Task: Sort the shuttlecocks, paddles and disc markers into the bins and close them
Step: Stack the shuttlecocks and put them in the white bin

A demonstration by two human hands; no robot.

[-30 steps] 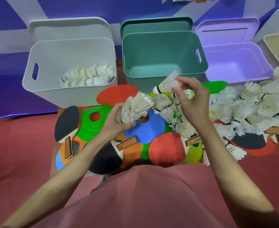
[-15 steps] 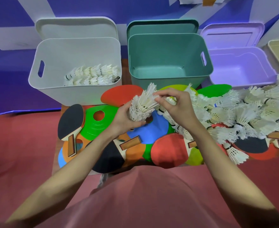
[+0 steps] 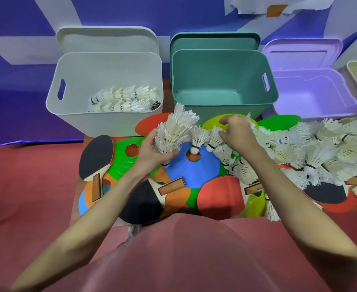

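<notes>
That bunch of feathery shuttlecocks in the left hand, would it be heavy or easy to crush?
Probably very light: the left hand holds the whole shuttlecock stack with a loose grip. Its thin white feathers look frayed, so likely fragile if squeezed. The nested stack curves, so it may slip apart.

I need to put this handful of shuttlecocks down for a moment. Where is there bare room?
Free: the teal bin's floor, the purple bin's floor, and the white bin's left half beside its shuttlecocks. Crowded: the table, layered with paddles, discs and the shuttlecock pile.
</notes>
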